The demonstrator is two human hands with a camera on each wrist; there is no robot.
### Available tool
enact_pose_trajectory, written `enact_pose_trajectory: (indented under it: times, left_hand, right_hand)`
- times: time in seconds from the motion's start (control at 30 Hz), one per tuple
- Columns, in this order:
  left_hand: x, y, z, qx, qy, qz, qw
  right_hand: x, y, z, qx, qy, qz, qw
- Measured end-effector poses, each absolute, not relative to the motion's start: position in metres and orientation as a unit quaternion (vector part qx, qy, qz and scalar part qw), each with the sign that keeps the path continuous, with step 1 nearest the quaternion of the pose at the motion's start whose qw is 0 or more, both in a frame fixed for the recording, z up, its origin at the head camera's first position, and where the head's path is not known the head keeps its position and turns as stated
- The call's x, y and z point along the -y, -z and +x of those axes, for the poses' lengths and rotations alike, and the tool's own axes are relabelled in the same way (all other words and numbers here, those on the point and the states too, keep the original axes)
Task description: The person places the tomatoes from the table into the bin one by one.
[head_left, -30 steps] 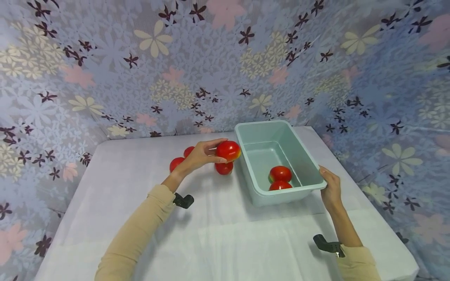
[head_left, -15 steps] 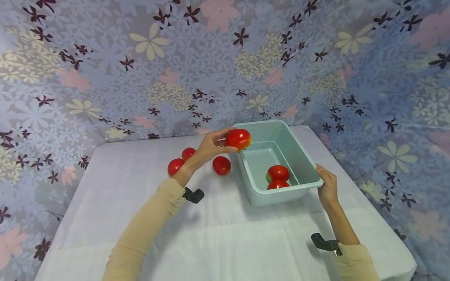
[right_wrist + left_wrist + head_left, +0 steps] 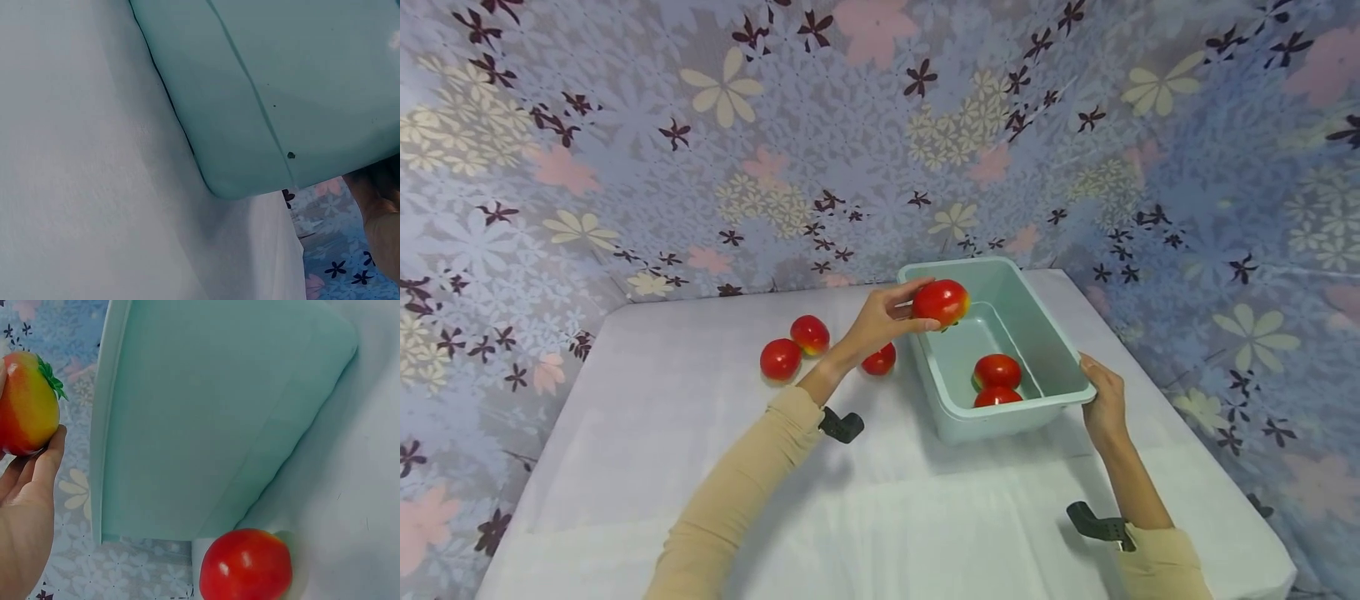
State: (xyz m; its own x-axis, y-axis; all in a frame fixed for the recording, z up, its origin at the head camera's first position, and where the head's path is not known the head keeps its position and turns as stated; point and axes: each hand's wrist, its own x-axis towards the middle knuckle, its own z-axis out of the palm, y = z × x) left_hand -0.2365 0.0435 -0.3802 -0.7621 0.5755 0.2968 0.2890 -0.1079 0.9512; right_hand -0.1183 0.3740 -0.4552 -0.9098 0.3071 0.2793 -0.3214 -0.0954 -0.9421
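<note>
Left hand (image 3: 880, 323) has a shiny red tomato (image 3: 942, 302) pinched between thumb and fingers, held up over the left side of the pale green tub (image 3: 992, 425), toward the far end. The left wrist cam catches its yellow patch and little green leafy top, plus a gap between it and the tub's rim. Right hand (image 3: 1103, 400) is holding the tub at its near right corner; most of those fingers are hidden, so I can't really tell how they're wrapped. Two more down in the tub at the near end: a back tomato (image 3: 997, 370) and a front tomato (image 3: 997, 397) that's partly cut off by the rim. Out on the white tablecloth (image 3: 625, 433) there's a loose pair of tomatoes (image 3: 781, 359) sitting close together, and a single tomato (image 3: 879, 360) just beside the tub's left wall. Flowery fabric (image 3: 850, 125) behind everything.
</note>
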Motion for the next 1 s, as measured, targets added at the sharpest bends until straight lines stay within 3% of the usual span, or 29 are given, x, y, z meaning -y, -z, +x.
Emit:
enact_pose_trajectory:
  times: [1.0]
  left_hand:
    - [-0.064, 0.386, -0.246, -0.665, -0.640, 0.361, 0.135]
  right_hand:
    - [-0.371, 0.457, -0.124, 0.626, -0.747, -0.003, 0.222]
